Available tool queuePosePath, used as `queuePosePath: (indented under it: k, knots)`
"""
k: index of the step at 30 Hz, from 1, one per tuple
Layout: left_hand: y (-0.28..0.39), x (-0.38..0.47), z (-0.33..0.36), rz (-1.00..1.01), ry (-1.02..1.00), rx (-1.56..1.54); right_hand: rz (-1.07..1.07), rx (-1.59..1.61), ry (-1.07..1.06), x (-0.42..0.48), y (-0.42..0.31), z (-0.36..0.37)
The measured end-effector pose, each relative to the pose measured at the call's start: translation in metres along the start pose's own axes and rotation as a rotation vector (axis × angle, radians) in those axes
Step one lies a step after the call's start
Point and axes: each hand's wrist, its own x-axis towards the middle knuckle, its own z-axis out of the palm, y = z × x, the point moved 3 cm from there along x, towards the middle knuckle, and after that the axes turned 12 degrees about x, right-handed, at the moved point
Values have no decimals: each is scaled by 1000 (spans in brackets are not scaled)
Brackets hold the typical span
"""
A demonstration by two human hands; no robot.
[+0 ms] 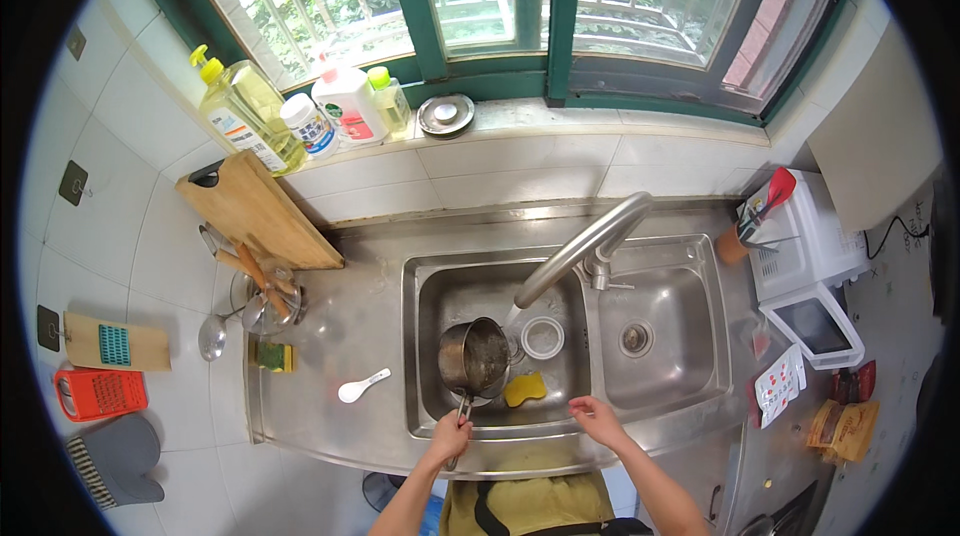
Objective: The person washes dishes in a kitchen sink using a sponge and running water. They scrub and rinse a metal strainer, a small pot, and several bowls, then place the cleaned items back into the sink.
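Observation:
My left hand [451, 437] grips the handle of a metal saucepan [454, 357], which is tilted over the left sink basin [427, 296]. The pan's stained inside faces right. A thin stream of water [513, 316] falls from the curved faucet [577, 247] beside the pan's rim. My right hand [598, 422] holds nothing and hovers over the sink's front edge, its fingers slightly bent. Between the hands, a yellow sponge cloth [525, 389] lies on the basin floor. Behind it sits a small round white-rimmed container [542, 338]. Part of another round item under the pan is hidden.
A white spoon [364, 386] and a sponge [274, 357] lie on the left counter. Beyond them stand a utensil holder [271, 307] and a wooden cutting board [259, 213]. The right basin [660, 311] adjoins. A white microwave [806, 243] has its door open; bottles [349, 105] line the windowsill.

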Motion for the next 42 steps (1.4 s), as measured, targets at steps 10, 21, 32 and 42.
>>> queuePosePath:
  k: [10, 21, 32, 42]
  knots:
    - [22, -25, -41, 275, 490, 666, -1, -66, -26, 1, 9, -1]
    - [35, -56, -64, 336, 597, 870, -17, -114, -54, 5, 5, 2]
    - [41, -51, -10, 62, -268, -643, 10, -83, -56, -3, 2, 2]
    - [72, -65, 9, 101, -328, -601, -60, -148, -46, -5, 4, -1]
